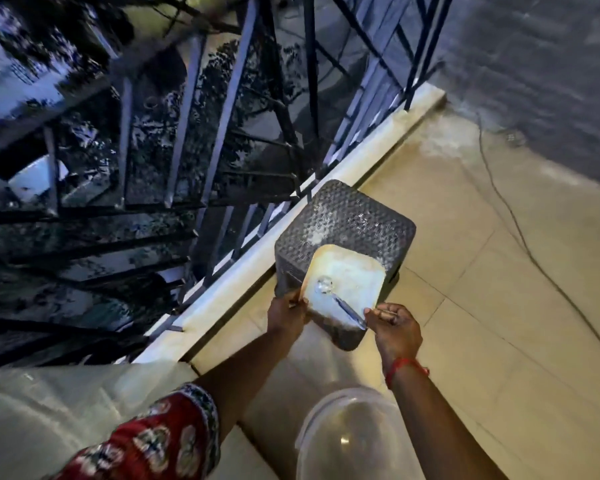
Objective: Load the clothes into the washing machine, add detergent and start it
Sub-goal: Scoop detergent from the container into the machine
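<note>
Detergent container [352, 278], white and open-topped, found resting on grey textured stool [343, 223] at balcony edge, hard against white kerb [257, 268] under metal railing [222, 133]. Whitish powder noted inside; spoon [340, 299] lying across contents, bowl toward railing, handle toward near right corner.

Left hand [288, 313] seen gripping container's near left edge, fingers curled round rim. Right hand [395, 327] seen pinching end of spoon handle between thumb and fingers; red thread band [406, 368] worn at that wrist. Red patterned sleeve [160, 438] noted on left arm.

Edges: container overhanging stool's near side; stool's far left side touching or just beside kerb, exact contact not determinable. Powder dusted over stool top beyond container.

Open room: bare tiled floor [499, 306] to right of stool and toward wall. Thin cable [520, 230] trailing across tiles, well apart from stool. Grey wall [534, 81] closing far right.

Obstructions: clear domed lid [354, 441] directly below right forearm, near bottom of view. White surface [49, 410] occupying lower left, identity not determinable. Railing closing whole left side.
</note>
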Demonstrator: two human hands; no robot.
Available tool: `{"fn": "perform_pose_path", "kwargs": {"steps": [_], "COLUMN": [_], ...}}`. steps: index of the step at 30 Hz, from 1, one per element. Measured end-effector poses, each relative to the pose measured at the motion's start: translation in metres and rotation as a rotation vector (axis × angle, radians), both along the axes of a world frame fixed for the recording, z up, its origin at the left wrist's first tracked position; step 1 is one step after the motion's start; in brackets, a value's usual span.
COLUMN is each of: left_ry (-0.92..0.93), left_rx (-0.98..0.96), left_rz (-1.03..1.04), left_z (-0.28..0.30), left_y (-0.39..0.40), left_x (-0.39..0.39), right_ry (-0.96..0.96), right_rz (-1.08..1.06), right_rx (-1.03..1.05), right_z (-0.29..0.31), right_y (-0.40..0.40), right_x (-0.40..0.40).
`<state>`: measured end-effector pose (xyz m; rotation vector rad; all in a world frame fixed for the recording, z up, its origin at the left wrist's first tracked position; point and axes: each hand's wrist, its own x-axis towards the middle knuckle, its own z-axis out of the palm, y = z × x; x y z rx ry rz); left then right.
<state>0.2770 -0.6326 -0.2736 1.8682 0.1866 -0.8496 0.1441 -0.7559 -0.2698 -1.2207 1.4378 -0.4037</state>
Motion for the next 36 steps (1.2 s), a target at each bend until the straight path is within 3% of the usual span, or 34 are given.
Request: {"fn": "perform_pose_path", "kwargs": {"steps": [3,5,13,17,20,25,30,36], "left_ry": [-0.099,-0.104,-0.128,-0.198,-0.254,-0.415,-0.563,-0.73], "left_rx": [0.107,0.138,0.18,0.229,0.333,0.311,0.4,0.52], "left_rz": [-0.129,-0.119,0.01,-0.125,-0.314,-0.462,-0.299,-0.246], "left_z": [-0.074,-0.09,-0.075,-0.077,-0.073,-0.014,0.071,0.168], "left_y": [-0.013,-0.022,-0.057,-0.063,-0.059,-0.019,0.047,0.151], "left_x": [0.018,0.026,0.039,0.05,0.048,0.013,-0.017,-0.043], "right_ry": [0.039,0.075,0.118,0.132,0.239,0.263,0.291,0.082], "right_rz": [0.018,0.033,0.084,0.176,0.341,0.732,0.979,1.124], "right_rx": [0.019,0.006,-0.054,-0.122,-0.315,-0.451,-0.651,-0.856], "right_z": [-0.033,-0.047,-0.078,-0.08,-0.07,-0.033,0.046,0.159], "right_y": [-0.018,-0.028,-0.054,-0.06,-0.056,-0.018,0.057,0.169], "right_x": [0.018,0.028,0.057,0.061,0.053,0.035,0.027,0.031]}}
